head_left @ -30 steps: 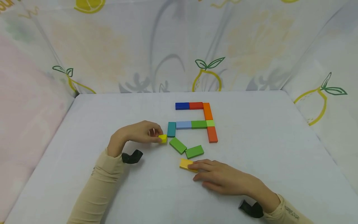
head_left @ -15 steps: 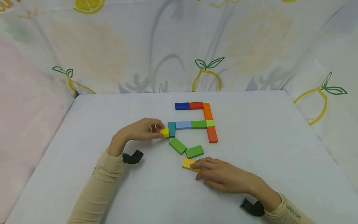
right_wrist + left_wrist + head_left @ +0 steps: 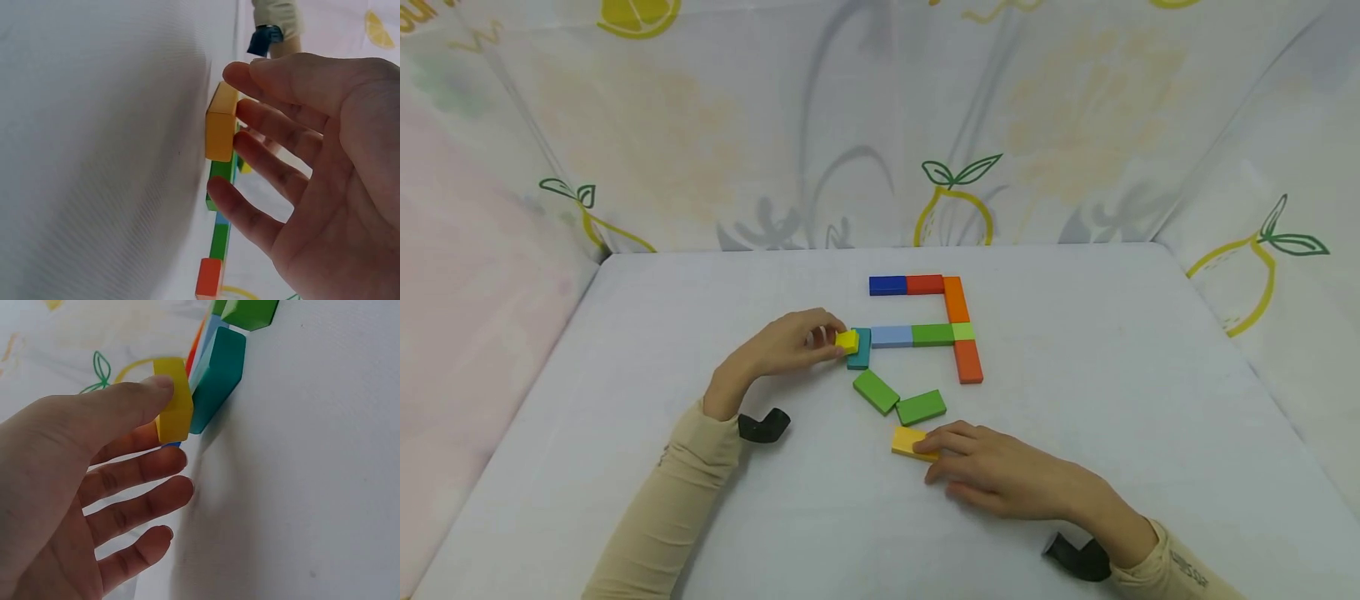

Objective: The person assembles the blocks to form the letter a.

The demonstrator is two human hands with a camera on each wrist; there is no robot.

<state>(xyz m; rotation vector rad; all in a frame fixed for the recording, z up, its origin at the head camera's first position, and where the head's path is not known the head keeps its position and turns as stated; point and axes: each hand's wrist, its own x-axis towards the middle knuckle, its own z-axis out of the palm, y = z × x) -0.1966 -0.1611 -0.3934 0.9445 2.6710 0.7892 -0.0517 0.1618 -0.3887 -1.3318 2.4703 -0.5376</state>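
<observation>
My left hand (image 3: pixel 792 340) pinches a small bright yellow block (image 3: pixel 177 406) between thumb and a finger. In the head view this block overlaps the left edge of a teal block (image 3: pixel 859 350); whether they touch I cannot tell. With relaxed fingers, my right hand (image 3: pixel 1007 471) rests on an amber-yellow block (image 3: pixel 907 441), which lies flat near the front of the layout; the fingers cover its right end. In the right wrist view the thumb stands apart from the amber block (image 3: pixel 221 131). Between the hands lie two green blocks, one slanted (image 3: pixel 875 391) and one (image 3: pixel 921 407) beside it.
A light blue block (image 3: pixel 892 337), a green block (image 3: pixel 932 335) and a lime block (image 3: pixel 963 332) form a row. An orange block (image 3: pixel 957 300), red block (image 3: pixel 924 284), dark blue block (image 3: pixel 887 286) and red-orange block (image 3: pixel 968 362) adjoin it. White cloth covers the table (image 3: pixel 1112 358).
My left hand has carried the small yellow block up and right, from beside the teal block to over its edge. My right hand has slid the amber block slightly right.
</observation>
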